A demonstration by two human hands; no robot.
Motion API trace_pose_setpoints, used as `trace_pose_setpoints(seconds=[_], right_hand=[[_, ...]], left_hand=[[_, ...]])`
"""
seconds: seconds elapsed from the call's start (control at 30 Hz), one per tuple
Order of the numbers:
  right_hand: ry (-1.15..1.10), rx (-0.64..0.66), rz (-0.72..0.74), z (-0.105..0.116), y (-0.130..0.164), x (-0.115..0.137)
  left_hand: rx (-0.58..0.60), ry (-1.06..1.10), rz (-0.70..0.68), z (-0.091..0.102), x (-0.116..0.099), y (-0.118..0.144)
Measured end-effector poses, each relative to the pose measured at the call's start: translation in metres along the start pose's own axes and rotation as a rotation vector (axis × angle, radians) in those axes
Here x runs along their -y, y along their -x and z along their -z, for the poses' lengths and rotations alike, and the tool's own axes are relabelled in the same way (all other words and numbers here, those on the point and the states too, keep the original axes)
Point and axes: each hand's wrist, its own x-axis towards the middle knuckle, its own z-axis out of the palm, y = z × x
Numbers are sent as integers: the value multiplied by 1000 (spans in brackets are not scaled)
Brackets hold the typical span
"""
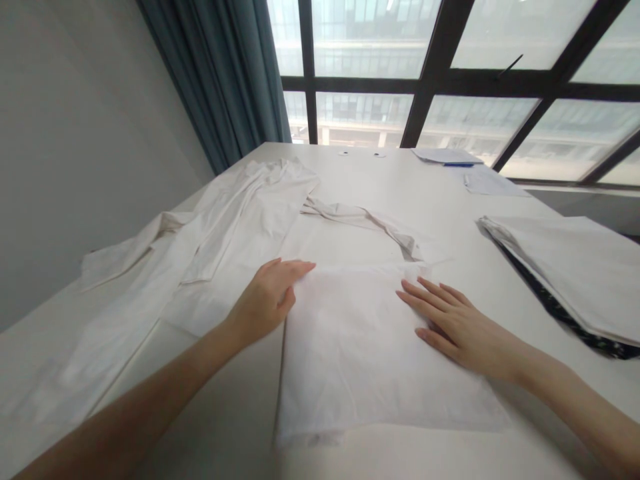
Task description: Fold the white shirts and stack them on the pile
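We have a folded white cloth (350, 353) lying flat on the bench (345, 175) right in front of us. Our right hand (457, 330) rests palm-down on its right part, fingers slightly spread. Our left hand (260, 300) is at its far left corner; we cannot tell whether those fingers grip the fabric. Left of it, we see a rumpled white garment (265, 217); at right, a folded white fabric stack (585, 267).

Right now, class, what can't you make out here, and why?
All in head view:
Folded white cloth: underside hidden by its top layer.
Right hand: palm hidden by its back.
Dark patterned fabric: mostly covered by pale cloth, cut off by right edge.
Two far objects: too small to identify.
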Motion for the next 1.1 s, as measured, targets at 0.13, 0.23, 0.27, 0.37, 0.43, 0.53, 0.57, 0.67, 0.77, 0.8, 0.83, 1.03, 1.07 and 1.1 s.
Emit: trace_pose_setpoints(seconds=[0.13, 0.23, 0.27, 0.37, 0.43, 0.53, 0.57, 0.67, 0.77, 0.8, 0.83, 1.03, 1.07, 1.1], right_hand=[[27, -71, 6, 4, -2, 4], [81, -170, 14, 7, -5, 11], [96, -205, 21, 8, -6, 13], [115, -289, 41, 10, -6, 18], [101, -317, 40, 13, -5, 18], [53, -318, -26, 18, -3, 14], [33, -318, -59, 20, -3, 11], [-29, -356, -156, 24, -3, 2], [-70, -428, -185, 24, -8, -2], [-80, -445, -179, 24, -10, -1], [-91, -457, -169, 23, -12, 0], [-149, -414, -39, 24, -35, 22], [-151, -399, -11, 25, -41, 25], [-156, -381, 14, 26, -48, 28]], left_hand=[[44, 134, 112, -11, 13, 3], [52, 221, 160, -16, 13, 3], [52, 243, 166, -16, 12, 3], [62, 296, 166, -14, 9, 1], [70, 321, 173, -11, 9, -1], [82, 333, 226, -7, 9, -2], [89, 331, 256, -5, 9, -2], [94, 329, 322, -3, 8, -3], [60, 388, 332, -1, 4, -5], [41, 422, 337, 0, 2, -5], [17, 458, 345, 0, -1, -6], [-146, 634, 365, 0, -15, -6], [-157, 651, 369, 0, -16, -5], [-161, 664, 378, 0, -17, -5]])
